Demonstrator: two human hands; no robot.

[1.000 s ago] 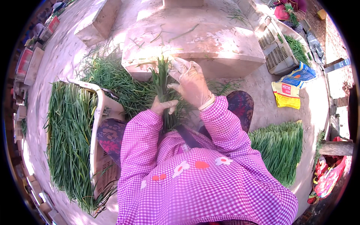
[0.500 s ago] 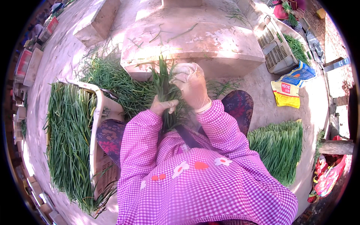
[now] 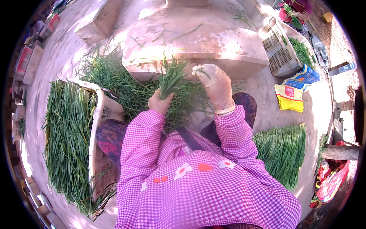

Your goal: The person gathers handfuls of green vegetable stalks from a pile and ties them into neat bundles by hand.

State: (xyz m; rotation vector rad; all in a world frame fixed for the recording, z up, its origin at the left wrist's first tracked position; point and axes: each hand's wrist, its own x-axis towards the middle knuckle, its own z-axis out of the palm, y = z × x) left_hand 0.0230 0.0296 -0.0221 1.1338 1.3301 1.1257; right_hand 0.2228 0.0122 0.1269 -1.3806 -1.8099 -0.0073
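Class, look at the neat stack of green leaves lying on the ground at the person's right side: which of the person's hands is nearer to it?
Right. The gloved right hand is raised above and left of the stack of green leaves; the bare left hand, gripping a small bunch of leaves, is farther left.

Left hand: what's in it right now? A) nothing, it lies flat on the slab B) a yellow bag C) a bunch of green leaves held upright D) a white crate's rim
C: the left hand is closed round the base of a bunch of green leaves that fans upward, while the gloved right hand is raised beside the bunch's tips.
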